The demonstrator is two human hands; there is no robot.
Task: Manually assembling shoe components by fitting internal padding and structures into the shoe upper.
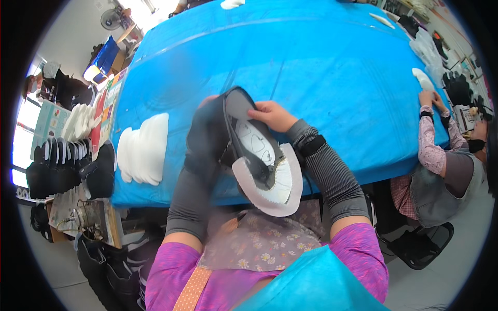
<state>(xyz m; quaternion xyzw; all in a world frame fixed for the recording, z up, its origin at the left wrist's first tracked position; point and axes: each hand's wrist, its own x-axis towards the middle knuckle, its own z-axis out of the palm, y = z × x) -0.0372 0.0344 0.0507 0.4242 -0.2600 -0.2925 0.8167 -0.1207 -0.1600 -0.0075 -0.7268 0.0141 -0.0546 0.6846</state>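
Observation:
A black boot upper (210, 122) is held up over the near table edge, its underside turned toward me. Inside it show a white board (254, 141) with dark line marks and a pale, jagged-edged border (270, 201) curving round the near end. My right hand (276, 115) pinches the far right rim between thumb and fingers. Behind the upper's far left side is my left hand (208, 100), gripping it; only a sliver of skin shows and its fingers are mostly hidden. Grey sleeves cover both forearms.
White padded pieces (143, 149) lie overlapped on the blue-covered table (223, 57) to my left. Farther left stand several black boot uppers (57, 166). At the right, another person's hands (431, 98) handle a white piece (423, 79). A black stool (417, 246) stands below.

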